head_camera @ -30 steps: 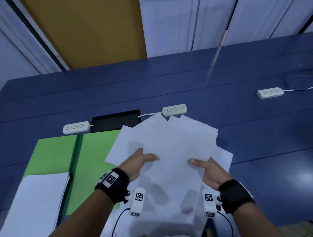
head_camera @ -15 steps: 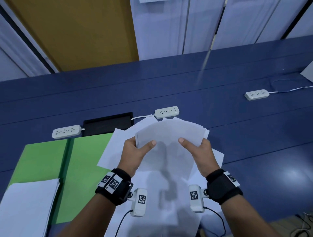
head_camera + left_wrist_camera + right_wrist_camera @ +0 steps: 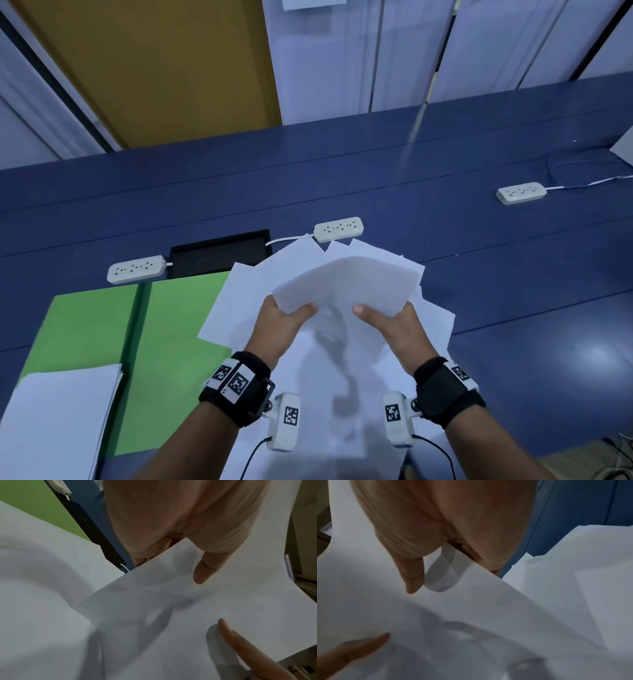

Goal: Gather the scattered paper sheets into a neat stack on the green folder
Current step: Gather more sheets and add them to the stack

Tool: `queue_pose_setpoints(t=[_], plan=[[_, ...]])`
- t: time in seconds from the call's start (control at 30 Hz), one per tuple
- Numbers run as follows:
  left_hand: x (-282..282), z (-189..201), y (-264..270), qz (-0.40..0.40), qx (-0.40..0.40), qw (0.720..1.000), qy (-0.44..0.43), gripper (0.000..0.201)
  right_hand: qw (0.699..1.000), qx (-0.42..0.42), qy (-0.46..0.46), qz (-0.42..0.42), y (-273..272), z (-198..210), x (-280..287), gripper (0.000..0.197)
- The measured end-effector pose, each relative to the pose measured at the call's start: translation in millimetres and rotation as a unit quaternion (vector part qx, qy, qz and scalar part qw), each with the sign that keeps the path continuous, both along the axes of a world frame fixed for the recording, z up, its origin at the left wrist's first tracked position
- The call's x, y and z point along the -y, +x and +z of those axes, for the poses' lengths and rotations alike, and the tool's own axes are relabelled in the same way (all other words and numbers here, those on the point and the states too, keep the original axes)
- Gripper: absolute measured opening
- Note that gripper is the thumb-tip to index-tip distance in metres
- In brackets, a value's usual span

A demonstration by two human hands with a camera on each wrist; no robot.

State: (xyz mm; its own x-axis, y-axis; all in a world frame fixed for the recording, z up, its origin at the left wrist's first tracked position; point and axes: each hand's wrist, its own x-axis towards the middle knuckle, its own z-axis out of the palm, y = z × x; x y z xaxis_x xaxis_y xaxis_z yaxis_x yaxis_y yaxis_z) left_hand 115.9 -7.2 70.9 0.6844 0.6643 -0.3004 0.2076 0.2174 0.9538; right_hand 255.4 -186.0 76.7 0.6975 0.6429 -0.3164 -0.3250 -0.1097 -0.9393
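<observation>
Both hands hold one white sheet (image 3: 349,284) lifted above a fan of scattered white sheets (image 3: 250,298) on the blue table. My left hand (image 3: 286,317) pinches its near left edge, thumb on top, fingers hidden under the paper. My right hand (image 3: 387,317) pinches the near right edge the same way. In the left wrist view the thumb of the left hand (image 3: 205,569) lies on the sheet (image 3: 223,608); the right wrist view shows the right hand (image 3: 414,580) likewise on the sheet (image 3: 471,608). The open green folder (image 3: 171,342) lies to the left, with a paper stack (image 3: 58,421) on its near left corner.
Three white power strips (image 3: 136,269) (image 3: 338,229) (image 3: 520,193) lie on the blue table (image 3: 513,274), with a black recessed tray (image 3: 219,253) behind the folder. Some scattered sheets overlap the folder's right edge.
Both hands went from lying flat on the pile to pinching one sheet and lifting it off the pile, away from me. The sheet now bows upward between them.
</observation>
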Motion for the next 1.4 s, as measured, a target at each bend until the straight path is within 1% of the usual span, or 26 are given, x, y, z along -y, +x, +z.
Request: queue_pose_setpoints(t=[0.07,0.1,0.17,0.33,0.4,0.43,0.5,0.57,0.63,0.67,0.73,0.8,0.9,1.0,1.13,1.2,1.3,1.33,1.4], plan=[[3,-5,-2,0.015,-0.015,1.000,-0.003,0.049,1.000,-0.004,-0.003,-0.007,-5,-3,0,0.022],[4,-8,-4,0.023,-0.018,1.000,-0.004,0.046,1.000,-0.003,-0.001,-0.008,-7,-3,0,0.021],[5,-9,-10,0.034,-0.021,0.999,0.003,0.028,1.000,-0.004,-0.006,-0.010,-10,-3,0,0.020],[1,-7,-31,0.042,-0.041,0.998,0.027,0.011,1.000,-0.007,-0.004,-0.026,-19,1,-6,0.021],[-3,-8,-43,0.041,-0.049,0.997,0.035,0.011,1.000,-0.015,0.003,-0.021,-25,9,-11,0.016],[-5,-9,-51,0.041,-0.052,0.997,0.040,0.011,1.000,-0.022,0.013,-0.007,-27,11,-15,0.018],[-9,-10,-69,0.040,-0.056,0.996,0.055,0.011,1.000,-0.020,0.014,0.011,-35,15,-23,0.025],[-14,-12,-88,0.047,-0.063,0.995,0.065,0.013,0.999,-0.022,0.009,0.022,-43,9,-32,0.029],[-20,-15,-107,0.061,-0.066,0.994,0.067,0.015,0.999,-0.028,-0.022,0.021,-56,4,-42,0.043],[-23,-15,-117,0.068,-0.067,0.993,0.064,0.017,0.999,-0.028,-0.036,0.026,-64,0,-48,0.044],[-28,-14,-137,0.084,-0.069,0.992,0.059,0.018,0.997,-0.030,-0.034,0.060,-82,-4,-58,0.030],[-36,-13,-160,0.099,-0.069,0.991,0.050,0.020,0.994,-0.030,-0.036,0.096,-103,-4,-68,0.028],[-50,-16,-196,0.128,-0.076,0.988,0.038,0.020,0.989,-0.007,-0.038,0.145,-135,-8,-83,0.031],[-68,-20,-234,0.151,-0.082,0.984,0.040,0.022,0.985,0.038,-0.058,0.160,-165,-14,-102,0.038],[-94,-29,-293,0.169,-0.110,0.977,0.066,0.024,0.983,0.080,-0.085,0.143,-204,-18,-130,0.062],[-110,-35,-325,0.186,-0.134,0.971,0.072,0.021,0.981,0.091,-0.072,0.154,-223,-18,-148,0.066],[-134,-38,-368,0.217,-0.160,0.959,0.084,0.017,0.968,0.106,-0.073,0.213,-253,-22,-181,0.062],[-142,-37,-382,0.226,-0.166,0.956,0.086,0.015,0.957,0.118,-0.082,0.251,-262,-23,-193,0.056],[-158,-40,-411,0.241,-0.180,0.950,0.082,0.013,0.922,0.141,-0.110,0.343,-281,-28,-215,0.044]])
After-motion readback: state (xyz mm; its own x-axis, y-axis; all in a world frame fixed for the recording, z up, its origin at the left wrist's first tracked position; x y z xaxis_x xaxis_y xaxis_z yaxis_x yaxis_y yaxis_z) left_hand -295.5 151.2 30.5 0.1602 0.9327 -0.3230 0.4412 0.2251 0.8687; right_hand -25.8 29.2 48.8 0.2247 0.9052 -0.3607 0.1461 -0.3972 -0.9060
